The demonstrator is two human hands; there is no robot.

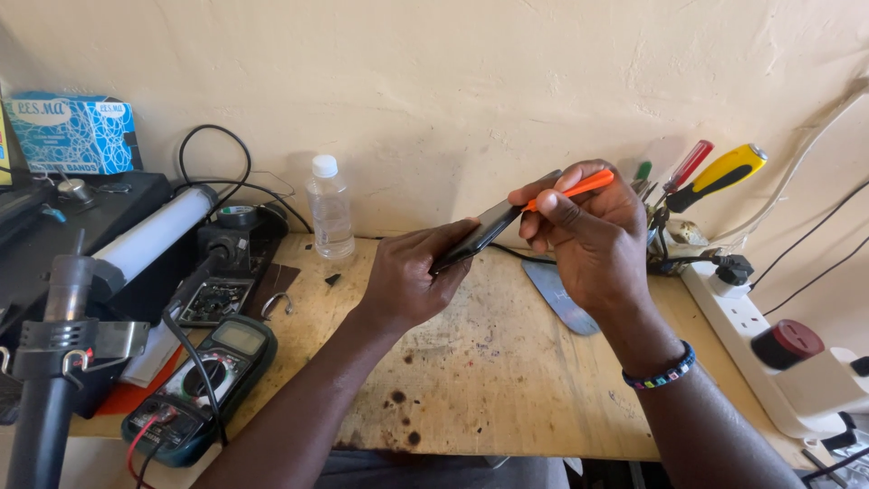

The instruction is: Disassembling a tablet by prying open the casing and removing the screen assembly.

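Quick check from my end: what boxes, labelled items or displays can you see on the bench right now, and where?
Cardboard box: far left on the black case, rectangular, blue with white scribble pattern.
Multimeter: front left on the bench, dark green, small grey display, blank.
Plastic bottle: by the wall, clear, white cap, no label visible.
Phone: held edge-on in both hands, black, screen unseen.

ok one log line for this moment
left hand: holds black phone tilted | right hand: orange pry tool at phone's edge | below: wooden bench
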